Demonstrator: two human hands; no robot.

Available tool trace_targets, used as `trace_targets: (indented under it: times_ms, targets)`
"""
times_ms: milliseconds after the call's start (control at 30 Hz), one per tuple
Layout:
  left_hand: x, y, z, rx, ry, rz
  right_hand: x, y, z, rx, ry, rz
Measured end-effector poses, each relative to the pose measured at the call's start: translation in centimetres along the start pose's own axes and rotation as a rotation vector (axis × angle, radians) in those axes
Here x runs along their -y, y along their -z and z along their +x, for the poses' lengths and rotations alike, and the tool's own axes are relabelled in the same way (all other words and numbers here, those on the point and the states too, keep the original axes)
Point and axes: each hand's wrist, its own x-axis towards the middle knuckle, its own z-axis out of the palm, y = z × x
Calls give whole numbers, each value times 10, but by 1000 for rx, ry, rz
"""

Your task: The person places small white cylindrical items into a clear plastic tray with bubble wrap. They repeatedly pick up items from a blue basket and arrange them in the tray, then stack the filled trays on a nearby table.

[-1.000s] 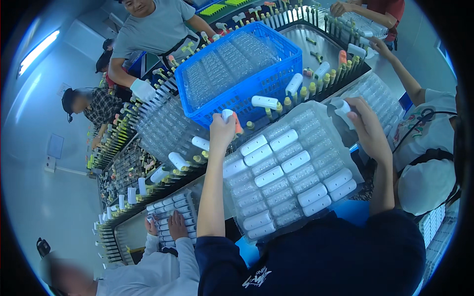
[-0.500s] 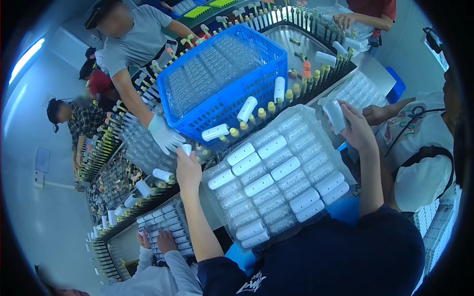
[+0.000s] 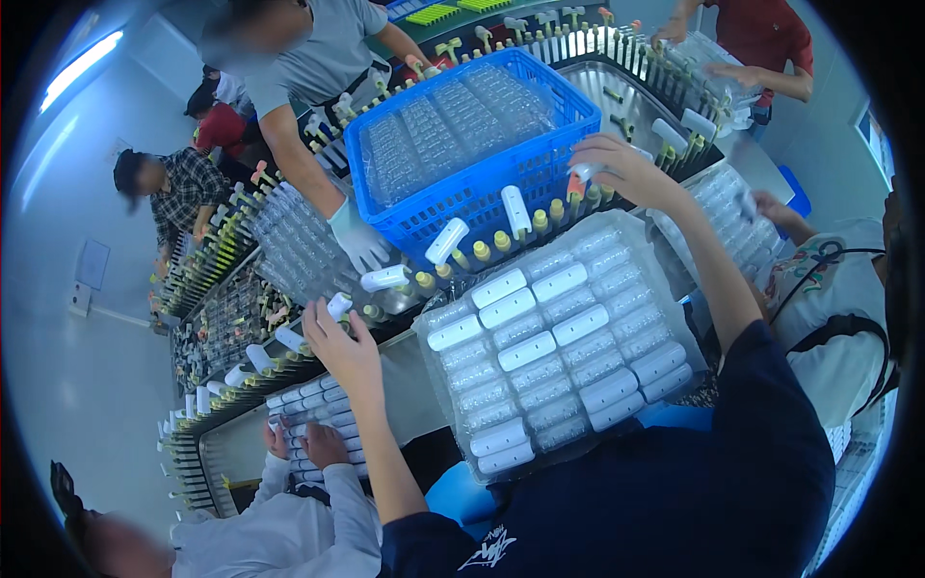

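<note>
A clear blister tray (image 3: 482, 385) lies in front of me, with several white half-round plastic covers (image 3: 527, 351) in its pockets and other pockets bare. My left hand (image 3: 347, 356) is beyond the tray's left side, fingers apart. Just past its fingertips is another white cover (image 3: 338, 306) by the row of pegs; whether they touch it I cannot tell. My right hand (image 3: 626, 171) reaches over the tray's far right edge to the pegs by the blue crate. Its fingers are bent around a small whitish piece (image 3: 586, 171), apparently a cover, partly hidden.
A blue crate (image 3: 472, 207) stacked with clear trays stands ahead. Yellow-tipped pegs (image 3: 502, 241) run around the metal table, some carrying white covers (image 3: 515, 210). A co-worker's gloved hand (image 3: 358, 239) rests near the crate's left corner. Another person's hands (image 3: 323, 445) work over a filled tray at left.
My right hand has moved far and left, from beyond the tray's right side to the pegs. My left hand's fingers have spread. The covers on the near pegs have shifted left along the row.
</note>
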Motion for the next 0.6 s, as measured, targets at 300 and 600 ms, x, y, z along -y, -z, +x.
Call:
trace_targets:
  times_ms: [300,600]
  targets:
    - [-132,108,-48,478,-218,-407,53,-44,52,664,-107,-2]
    - [-122,53,-27,596,-279,-321,107,-49,41,429,88,60]
